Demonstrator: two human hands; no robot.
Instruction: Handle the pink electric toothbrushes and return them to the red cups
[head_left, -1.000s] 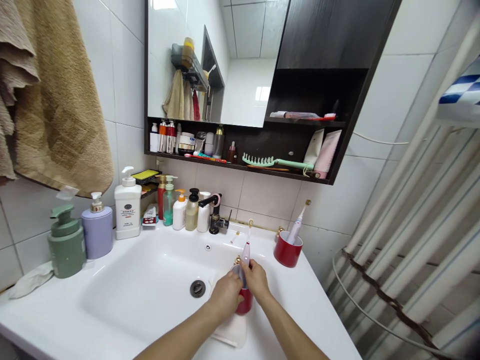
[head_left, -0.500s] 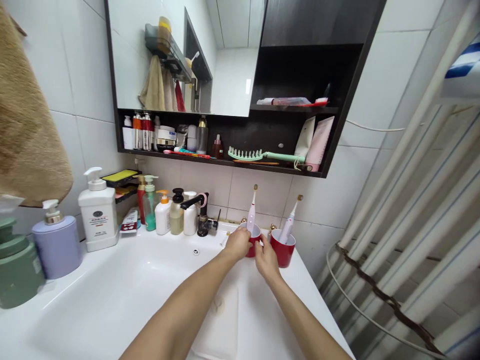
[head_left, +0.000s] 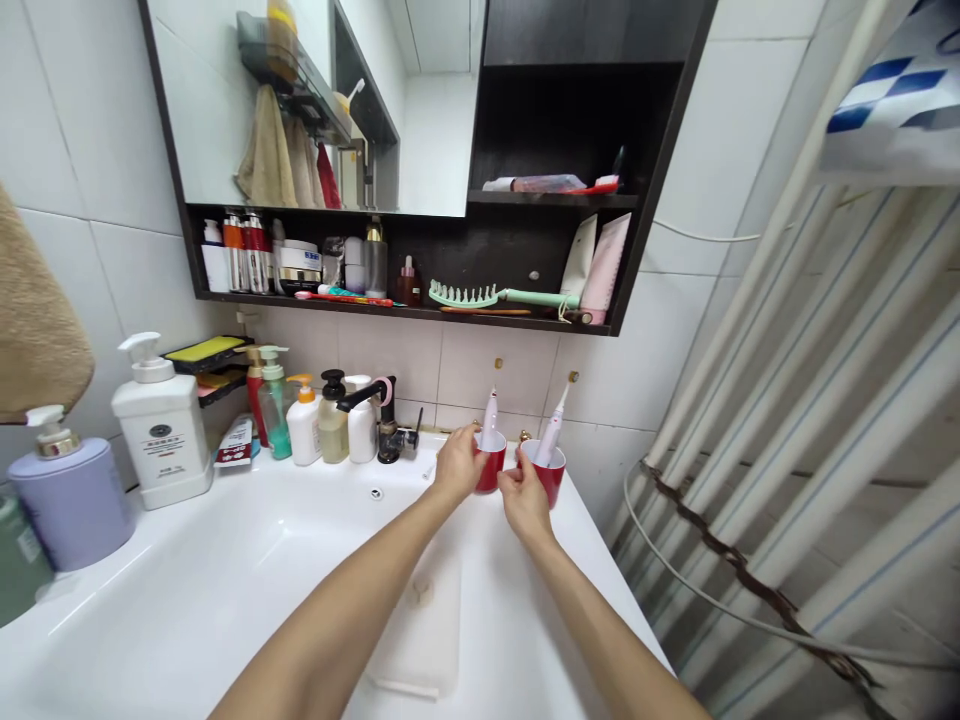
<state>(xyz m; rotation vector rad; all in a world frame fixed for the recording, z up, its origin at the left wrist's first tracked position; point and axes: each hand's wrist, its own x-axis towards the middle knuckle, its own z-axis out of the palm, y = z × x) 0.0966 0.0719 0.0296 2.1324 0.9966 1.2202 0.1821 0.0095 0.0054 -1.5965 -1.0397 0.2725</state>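
Note:
My left hand (head_left: 457,463) grips a red cup (head_left: 491,462) from its left side, at the back of the basin. A white and pink electric toothbrush (head_left: 489,420) stands in that cup. My right hand (head_left: 525,497) sits between this cup and a second red cup (head_left: 551,478), with its fingers against the second cup's front. Whether it grips that cup is hidden. A similar electric toothbrush (head_left: 553,430) leans in the second cup.
A white basin (head_left: 225,590) holds a folded white cloth (head_left: 420,625). Behind it stand a black faucet (head_left: 388,430) and several bottles. Above is a dark mirror cabinet (head_left: 405,270) with shelves of toiletries. A striped curtain (head_left: 780,430) hangs to the right.
The red cup with its toothbrush has moved from the front of the basin to the back, next to the second cup. My right hand has let go of it. The view has tilted up.

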